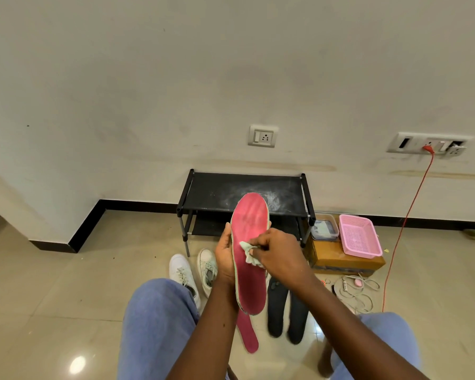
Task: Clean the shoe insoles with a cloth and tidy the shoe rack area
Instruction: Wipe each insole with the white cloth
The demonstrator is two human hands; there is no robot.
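Insole (251, 220), pink, is held upright in the head view, in front of the rack (231, 192), with its toe end uppermost and its heel end low between the knees. It is gripped at its left edge by the left hand (224, 256), whose fingers are curled round behind it. A crumpled pale cloth (248, 252) is pinched in the fingers of the right hand (279, 253) and pressed against the pink face about midway along. A second insole (248, 335), also pink, is seen lying on the floor (93, 283) below the held one and is partly hidden by it. Two black insoles (277, 308) lie side by side just to its right. Two white shoes (181, 270) stand on the floor left of the left hand, near the rack's front leg. The rack's top shelf is marked with pale dust. Right of the rack, a pink basket (358, 238) is set on a brown box (337, 261), with a clear tub (324, 229) just beside it.
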